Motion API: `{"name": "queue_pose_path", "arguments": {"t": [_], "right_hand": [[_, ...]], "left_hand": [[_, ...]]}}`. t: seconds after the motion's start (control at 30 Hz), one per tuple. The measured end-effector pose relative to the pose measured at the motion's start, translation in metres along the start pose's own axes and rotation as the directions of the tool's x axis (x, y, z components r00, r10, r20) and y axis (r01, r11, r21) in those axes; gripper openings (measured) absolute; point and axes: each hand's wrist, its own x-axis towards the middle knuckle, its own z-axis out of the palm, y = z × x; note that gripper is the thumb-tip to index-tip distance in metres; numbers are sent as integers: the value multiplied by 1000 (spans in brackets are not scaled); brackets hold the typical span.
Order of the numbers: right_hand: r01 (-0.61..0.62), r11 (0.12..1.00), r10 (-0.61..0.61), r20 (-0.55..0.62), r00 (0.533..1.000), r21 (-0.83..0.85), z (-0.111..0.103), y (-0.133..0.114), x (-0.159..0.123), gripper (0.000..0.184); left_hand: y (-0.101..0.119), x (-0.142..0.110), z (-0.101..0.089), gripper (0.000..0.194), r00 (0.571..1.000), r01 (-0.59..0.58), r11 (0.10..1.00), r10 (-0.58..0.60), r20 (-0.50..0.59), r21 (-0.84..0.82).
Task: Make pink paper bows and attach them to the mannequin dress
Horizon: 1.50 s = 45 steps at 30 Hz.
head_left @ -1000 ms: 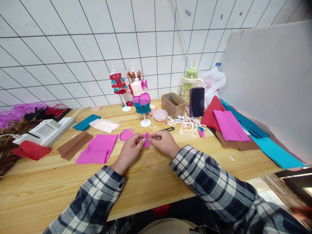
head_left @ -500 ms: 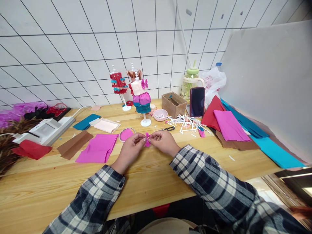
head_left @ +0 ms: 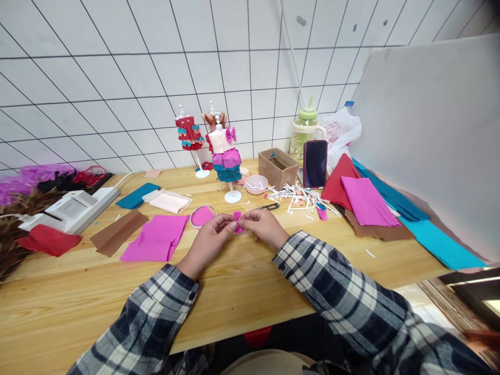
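Between my fingertips is a small magenta crepe-paper bow [head_left: 237, 215], held above the wooden table. My left hand [head_left: 214, 235] pinches it from the left, and my right hand [head_left: 265, 226] pinches it from the right; the fingers partly cover it. Just beyond my left hand lies a tape roll [head_left: 190, 219] with a round of magenta paper showing inside its ring. Small black thread snips [head_left: 270, 207] rest beyond my right hand. Farther back stands a mini dress form [head_left: 226, 151] in a pale pink, magenta and teal paper dress with a magenta bow at its shoulder.
Magenta paper [head_left: 156, 238], brown paper [head_left: 119, 233] and a white power strip [head_left: 74, 211] lie left. A pink bowl [head_left: 256, 185], cardboard box [head_left: 278, 169], paper scraps [head_left: 300, 197] and upright phone [head_left: 315, 164] stand behind. Folded coloured sheets [head_left: 369, 202] are stacked right.
Both hands stay at the same place. The bow has turned slightly between my fingers and looks more bunched up, with its upper part fluffed. The rest of the table is unchanged.
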Motion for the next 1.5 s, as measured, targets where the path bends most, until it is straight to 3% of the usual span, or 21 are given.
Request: {"name": "queue_pose_path", "arguments": {"t": [0.17, 0.33, 0.43, 0.5, 0.67, 0.77, 0.93, 1.07, 1.23, 1.3, 1.4, 1.5], "right_hand": [[19, 1000, -19, 3, 1000, -10, 2, -1, 0, 12], [129, 982, -133, -17, 991, -137, 1, 4, 2, 10], [184, 967, -198, -65, 978, -178, -1, 6, 2, 40], [215, 961, -221, -18, 975, -171, -3, 5, 2, 51], [233, 934, -220, 80, 972, -270, -6, 2, 3, 17], [228, 949, -210, 101, 972, -218, -7, 2, 3, 22], [346, 935, -318, 234, 919, -85, -12, -2, 0, 55], [341, 935, -299, 301, 905, -95, -16, -3, 1, 44], [213, 977, -208, 311, 927, 17, -14, 3, 4, 49], [228, 974, -217, 306, 927, -1, -13, 3, 4, 50], [305, 942, -262, 262, 929, -140, -11, 4, 3, 34], [268, 939, -216, 237, 947, -214, -10, 5, 4, 13]], "left_hand": [[-4, 1, 0, 33, 998, 59, 991, -57, 16, -123], [-6, 2, -4, 32, 992, 109, 979, -96, 81, -174], [-8, 2, -5, 33, 980, 153, 956, -115, 161, -251], [-10, 2, -6, 32, 968, 192, 934, -130, 216, -302], [-11, 2, -8, 27, 953, 246, 908, -162, 257, -340], [-8, 1, -7, 28, 962, 221, 943, -170, 212, -249], [-3, 0, -6, 29, 966, 182, 974, -151, 209, -138], [-1, -1, -7, 25, 958, 145, 987, -122, 259, -70], [3, -2, -6, 23, 963, 99, 995, -93, 253, -13], [2, -2, -6, 23, 972, 58, 996, -72, 223, 67], [-3, -1, -6, 22, 988, -8, 975, -27, 155, 223], [-6, 0, -5, 20, 991, -74, 934, 31, 127, 349]]}}
